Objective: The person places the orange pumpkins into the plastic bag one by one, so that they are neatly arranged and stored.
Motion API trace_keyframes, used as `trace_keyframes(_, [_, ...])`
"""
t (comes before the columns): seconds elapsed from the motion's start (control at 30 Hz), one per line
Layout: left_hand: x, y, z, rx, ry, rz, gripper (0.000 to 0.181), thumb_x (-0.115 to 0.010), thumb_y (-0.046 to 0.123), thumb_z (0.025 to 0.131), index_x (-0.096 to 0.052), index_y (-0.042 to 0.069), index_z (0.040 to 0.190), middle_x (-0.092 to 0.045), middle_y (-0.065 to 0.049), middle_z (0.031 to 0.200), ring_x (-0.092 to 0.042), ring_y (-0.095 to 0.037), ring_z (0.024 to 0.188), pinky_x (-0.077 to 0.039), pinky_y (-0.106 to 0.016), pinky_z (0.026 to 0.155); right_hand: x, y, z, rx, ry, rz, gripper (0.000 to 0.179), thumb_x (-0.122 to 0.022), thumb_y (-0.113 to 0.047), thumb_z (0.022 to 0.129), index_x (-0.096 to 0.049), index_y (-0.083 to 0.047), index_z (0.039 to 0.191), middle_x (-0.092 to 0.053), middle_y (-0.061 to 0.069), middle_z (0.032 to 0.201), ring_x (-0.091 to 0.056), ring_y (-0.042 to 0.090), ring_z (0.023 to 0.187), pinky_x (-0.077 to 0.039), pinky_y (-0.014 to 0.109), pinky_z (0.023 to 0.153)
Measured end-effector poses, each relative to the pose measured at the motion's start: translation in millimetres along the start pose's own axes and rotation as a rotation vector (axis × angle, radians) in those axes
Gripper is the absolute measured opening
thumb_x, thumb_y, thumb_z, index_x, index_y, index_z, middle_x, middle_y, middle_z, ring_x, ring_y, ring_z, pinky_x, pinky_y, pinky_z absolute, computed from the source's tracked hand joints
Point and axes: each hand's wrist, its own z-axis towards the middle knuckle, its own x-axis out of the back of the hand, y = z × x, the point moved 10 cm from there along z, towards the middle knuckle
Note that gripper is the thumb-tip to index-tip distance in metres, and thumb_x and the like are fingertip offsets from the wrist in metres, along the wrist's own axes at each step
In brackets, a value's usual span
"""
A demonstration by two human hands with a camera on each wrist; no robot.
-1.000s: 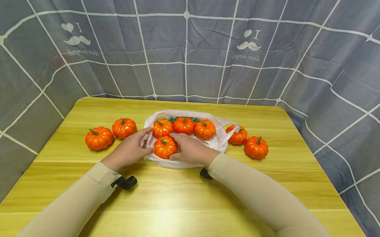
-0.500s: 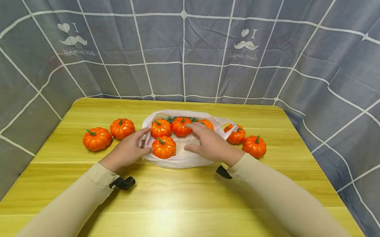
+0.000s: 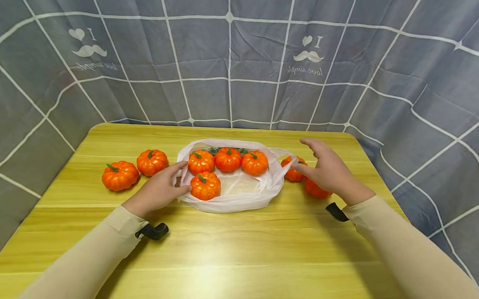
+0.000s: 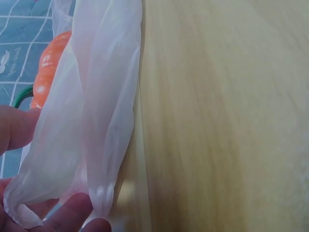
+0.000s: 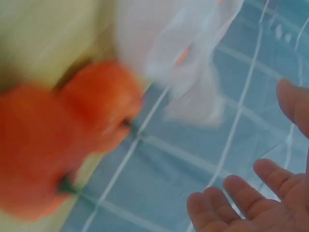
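A white plastic bag (image 3: 237, 206) lies spread in the middle of the table with its mouth upward. Several small orange pumpkins with green stems are in it, one of them a front-left pumpkin (image 3: 205, 185). My left hand (image 3: 159, 190) holds the bag's left edge; in the left wrist view the thin plastic (image 4: 96, 96) runs between thumb and fingers. My right hand (image 3: 334, 170), fingers spread and holding nothing, is above the two pumpkins right of the bag. It partly covers the nearer pumpkin (image 3: 315, 189), while a bag handle overlaps the farther pumpkin (image 3: 293, 171).
Two more pumpkins stand left of the bag: a front pumpkin (image 3: 119, 176) and a back pumpkin (image 3: 152, 162). Behind and beside the wooden table (image 3: 220, 254) hangs a grey checked curtain (image 3: 203, 47). Dark green print shows inside the bag's back wall.
My right hand has let go of the front-left pumpkin in the bag and moved right, out over the pumpkins on that side. The left hand stays at the bag's edge.
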Motion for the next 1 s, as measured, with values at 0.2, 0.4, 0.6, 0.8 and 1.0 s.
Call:
trace_keyframes(0.2, [-0.2,-0.7,0.2,0.008,-0.006,0.002,0.083,-0.071,0.036,0.099,-0.031,0.01,0.166,-0.038,-0.022,0.167,-0.054,-0.042,0.14,-0.045,-0.06,0.115,-1,55,-3.2,-0.062,-0.04,-0.017,0.09,-0.079,-0.036,0.095,-0.031,-0.002,0.163,-0.032,0.027,0.167,-0.04,0.052,0.145,-0.036,0.068,0.118])
trace_keyframes(0.4, [0.1,-2.1,1.5,-0.003,0.001,-0.002,0.083,-0.073,0.035,0.098,-0.032,0.008,0.166,-0.04,-0.021,0.166,-0.057,-0.041,0.137,-0.046,-0.059,0.114,-17,90,-8.6,-0.103,-0.17,0.034,0.108,-0.083,-0.044,0.09,-0.02,-0.001,0.167,-0.023,0.031,0.17,-0.027,0.056,0.152,-0.03,0.072,0.12])
trace_keyframes(0.6, [0.4,-1.6,1.6,-0.001,-0.003,-0.001,0.083,-0.073,0.035,0.098,-0.031,0.008,0.166,-0.038,-0.021,0.167,-0.056,-0.042,0.139,-0.045,-0.059,0.115,-29,104,-11.7,-0.097,-0.233,0.072,0.109,-0.085,-0.04,0.088,-0.021,0.001,0.166,-0.025,0.03,0.169,-0.029,0.057,0.151,-0.034,0.07,0.119])
trace_keyframes(0.8, [-0.4,-2.1,1.4,0.001,-0.01,-0.012,0.083,-0.072,0.035,0.099,-0.03,0.009,0.166,-0.037,-0.021,0.168,-0.054,-0.042,0.141,-0.045,-0.06,0.115,-39,113,-13.0,-0.079,-0.252,0.079,0.104,-0.086,-0.038,0.087,-0.027,0.004,0.162,-0.04,0.033,0.16,-0.045,0.051,0.14,-0.04,0.066,0.117])
trace_keyframes(1.0, [-0.7,-1.4,1.1,0.001,-0.009,-0.02,0.083,-0.072,0.035,0.099,-0.031,0.009,0.166,-0.038,-0.022,0.167,-0.053,-0.043,0.141,-0.044,-0.06,0.116,-49,122,-17.6,-0.088,-0.265,0.066,0.099,-0.088,-0.04,0.086,-0.036,0.003,0.158,-0.056,0.03,0.145,-0.059,0.043,0.125,-0.05,0.061,0.106])
